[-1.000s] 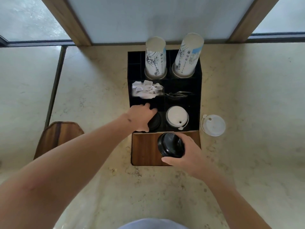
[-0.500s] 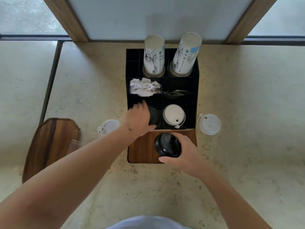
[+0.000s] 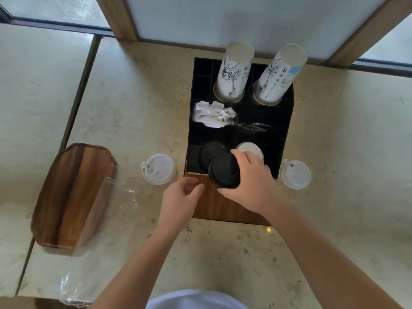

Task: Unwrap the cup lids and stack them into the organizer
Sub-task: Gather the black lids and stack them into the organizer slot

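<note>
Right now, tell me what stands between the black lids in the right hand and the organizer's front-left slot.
Nothing visible does. The right hand holds the black lid stack just over the organizer front edge, beside black lids already seated in that slot. The left hand sits lower, clear of the path.

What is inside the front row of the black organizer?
The front row of the black organizer holds black lids on the left and white lids on the right. The right hand, gripping a black lid stack, covers part of both, so their depth is hidden.
</note>
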Tool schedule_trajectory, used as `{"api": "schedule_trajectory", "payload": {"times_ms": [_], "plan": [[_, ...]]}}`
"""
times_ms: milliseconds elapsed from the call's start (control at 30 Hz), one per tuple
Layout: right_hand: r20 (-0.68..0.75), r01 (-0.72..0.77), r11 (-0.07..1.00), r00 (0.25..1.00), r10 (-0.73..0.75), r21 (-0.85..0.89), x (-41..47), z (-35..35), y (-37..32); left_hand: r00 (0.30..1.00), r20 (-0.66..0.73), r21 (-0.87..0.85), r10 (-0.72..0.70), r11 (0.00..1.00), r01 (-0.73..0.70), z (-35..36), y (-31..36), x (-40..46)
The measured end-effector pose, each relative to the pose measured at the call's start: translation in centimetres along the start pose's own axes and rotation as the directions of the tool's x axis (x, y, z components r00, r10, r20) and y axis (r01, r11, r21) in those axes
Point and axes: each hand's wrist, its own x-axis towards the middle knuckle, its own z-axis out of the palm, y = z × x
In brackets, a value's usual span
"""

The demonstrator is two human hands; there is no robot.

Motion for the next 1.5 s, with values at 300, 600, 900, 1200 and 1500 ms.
{"api": "schedule_trajectory", "payload": {"times_ms": [300,600,900,1200,1500], "plan": [[0.07,0.174,0.941,0.985,-0.161,-0.288,7.3,0.2,-1.5,0.999,-0.006,-0.018,0.045,0.999,-0.045,0.8,1.8,3.5],[-0.056,0.023,0.995,0.998,-0.029,-0.096,6.5,-0.6,-3.0,0.998,-0.05,-0.268,-0.036,0.963,0.022,0.2,4.3,3.6],[0.103,-0.161,0.873,0.987,0.127,0.46,2.4,-0.7,-2.4,0.993,0.1,-0.401,-0.059,0.911,0.094,-1.0,6.1,4.6],[0.003,-0.034,0.999,0.999,0.034,0.007,5.4,0.2,-0.9,0.98,0.193,0.255,0.046,0.962,-0.095,0.0,9.2,8.7],[0.147,0.002,0.962,0.988,0.04,-0.275,7.8,2.7,-1.7,0.973,0.228,0.499,-0.038,0.863,-0.083,1.1,9.3,9.6]]}}
